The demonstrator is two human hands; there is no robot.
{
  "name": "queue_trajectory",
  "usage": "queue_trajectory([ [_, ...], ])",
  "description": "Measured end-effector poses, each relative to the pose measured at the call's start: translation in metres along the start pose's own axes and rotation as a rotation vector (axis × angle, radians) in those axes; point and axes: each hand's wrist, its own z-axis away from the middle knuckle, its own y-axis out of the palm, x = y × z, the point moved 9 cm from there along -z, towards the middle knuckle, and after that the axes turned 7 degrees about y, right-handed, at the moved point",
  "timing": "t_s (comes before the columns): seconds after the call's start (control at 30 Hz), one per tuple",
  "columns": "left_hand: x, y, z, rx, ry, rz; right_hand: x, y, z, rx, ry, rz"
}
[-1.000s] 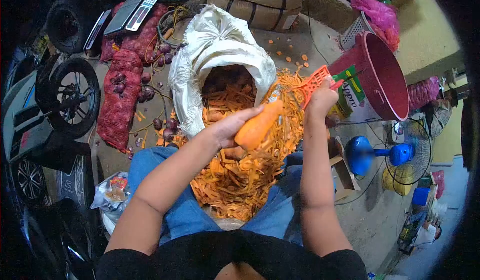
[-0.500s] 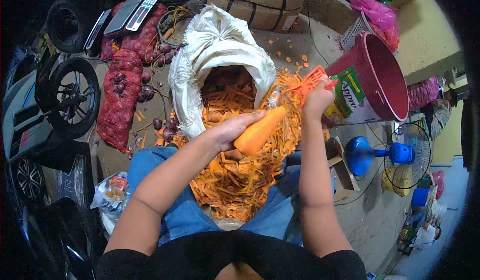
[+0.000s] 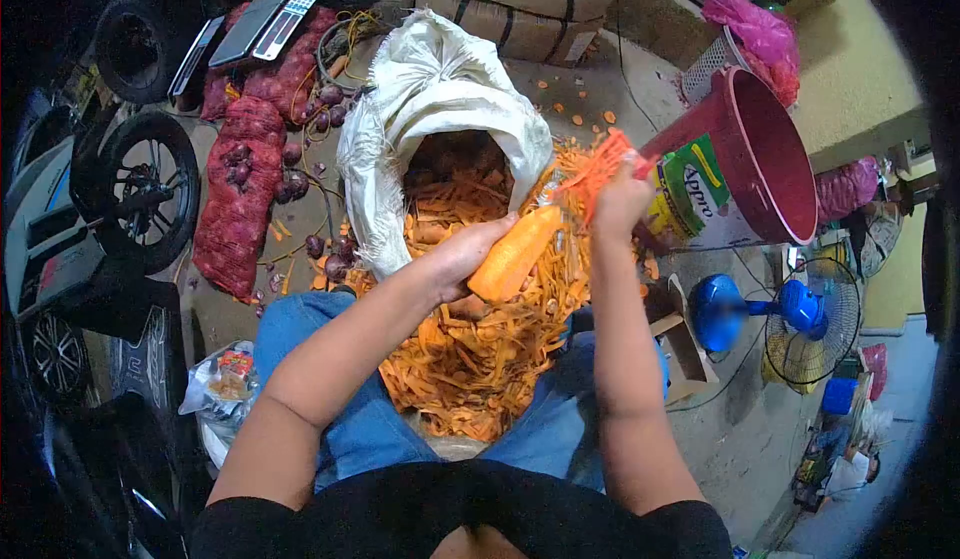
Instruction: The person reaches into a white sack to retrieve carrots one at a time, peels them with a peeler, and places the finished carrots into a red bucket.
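In the head view, a carrot (image 3: 515, 254) is gripped in the left hand (image 3: 463, 256), above a heap of peelings (image 3: 480, 349) between the knees; an orange peeler (image 3: 600, 169) is clasped in the right hand (image 3: 620, 204), set at the carrot's far tip; a white sack (image 3: 420, 89) lies open just behind; a red bucket (image 3: 760, 149) stands to the right.

Ahead of the left hand (image 3: 465, 254) the way is closed by the open sack (image 3: 430, 89). The gap to the right hand (image 3: 620, 199) is taken by the held carrot (image 3: 515, 254) and peeler (image 3: 600, 164). Just to the right, the tipped bucket (image 3: 770, 149) is met. Below, the ground is covered by peels (image 3: 480, 359). Mostly bare floor (image 3: 590, 79) is left only between sack and bucket.
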Motion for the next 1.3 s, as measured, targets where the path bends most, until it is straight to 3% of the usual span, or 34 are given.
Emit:
queue_trajectory([
  [0.17, -0.003, -0.023, -0.016, -0.042, 0.081, 0.193, 0.001, 0.003, 0.009, 0.010, 0.172, -0.126],
  [0.23, -0.005, -0.020, -0.018, 0.000, 0.099, 0.281, 0.020, 0.029, 0.040, 0.266, 0.068, -0.226],
  [0.3, -0.009, -0.016, -0.015, -0.098, 0.123, 0.372, 0.030, 0.041, 0.073, 0.381, -0.094, -0.006],
  [0.37, -0.009, -0.024, -0.019, -0.129, 0.200, 0.346, 0.032, 0.040, 0.072, 0.396, -0.018, -0.027],
  [0.4, -0.003, -0.018, -0.017, -0.041, 0.118, 0.213, 0.028, 0.042, 0.072, 0.412, 0.057, -0.050],
  [0.47, 0.006, -0.007, -0.003, 0.024, -0.027, -0.056, 0.036, 0.024, 0.038, 0.228, -0.140, -0.145],
  [0.53, 0.015, 0.005, 0.001, 0.053, -0.043, -0.092, -0.005, -0.012, -0.016, -0.125, -0.105, 0.194],
  [0.6, 0.020, 0.008, 0.004, 0.067, -0.100, -0.051, -0.036, -0.030, -0.035, -0.135, 0.248, -0.034],
  [0.63, 0.018, 0.006, 0.003, 0.067, -0.099, -0.050, -0.025, -0.029, -0.031, -0.134, 0.247, -0.033],
  [0.7, 0.005, -0.010, -0.003, -0.069, -0.009, 0.133, 0.001, -0.005, -0.012, 0.088, 0.202, -0.238],
  [0.73, 0.004, -0.014, -0.007, -0.065, 0.012, 0.174, 0.027, 0.003, 0.005, 0.128, -0.110, 0.063],
  [0.77, 0.003, -0.016, -0.008, -0.065, 0.012, 0.173, 0.032, 0.007, 0.018, 0.127, -0.110, 0.063],
  [0.83, -0.009, -0.009, -0.008, 0.015, 0.095, 0.247, 0.044, 0.030, 0.043, 0.329, 0.055, -0.166],
  [0.93, -0.008, -0.022, -0.017, -0.060, 0.113, 0.323, 0.037, 0.037, 0.049, 0.396, 0.073, -0.181],
  [1.1, -0.023, -0.020, -0.008, -0.094, 0.169, 0.188, 0.022, 0.029, 0.034, 0.331, 0.112, -0.229],
  [1.3, -0.029, -0.017, -0.002, -0.105, 0.184, 0.059, 0.046, 0.020, 0.041, 0.198, -0.075, -0.047],
])
